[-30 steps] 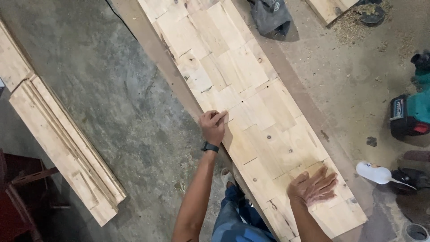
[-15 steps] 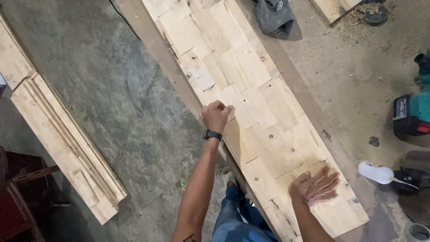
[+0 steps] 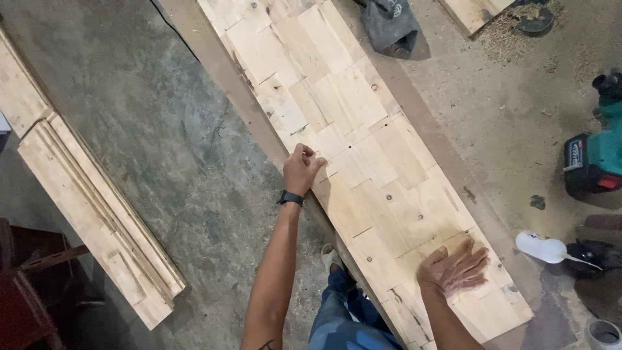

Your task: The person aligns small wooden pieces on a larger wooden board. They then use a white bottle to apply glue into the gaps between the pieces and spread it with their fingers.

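**Two hands on a long patchwork panel**

Concrete floor (image 3: 162,149), grey and stained, spreading left of the left hand. One long wooden panel (image 3: 363,129), pieced from many pale short boards with staggered joints, knots and small dark spots; running diagonally under both hands, its far end cut off at the top edge, its near corner just right of the right hand. Lying on a darker brown board (image 3: 447,155) showing as a strip along both long sides; how far that reaches cannot be told. One stack of planks (image 3: 97,214) well left of the left hand, its upper end cut off; number of planks in it hard to make out. Dark red furniture (image 3: 26,279) at the lower left, mostly out of frame, kind unclear.

Left hand (image 3: 302,170) curled over the panel's left edge, fingers bent and closed on the wood, black watch (image 3: 291,198) on the wrist. Right hand (image 3: 455,267) flat on the panel's near end, fingers spread, palm down, gripping nothing. Blue trousers (image 3: 337,317) and one shoe between the two forearms.

Well right of the right hand: one green and black power tool (image 3: 593,159), cut by the frame; one white bottle (image 3: 544,248) lying on its side. One grey cloth (image 3: 389,23) far beyond the left hand.
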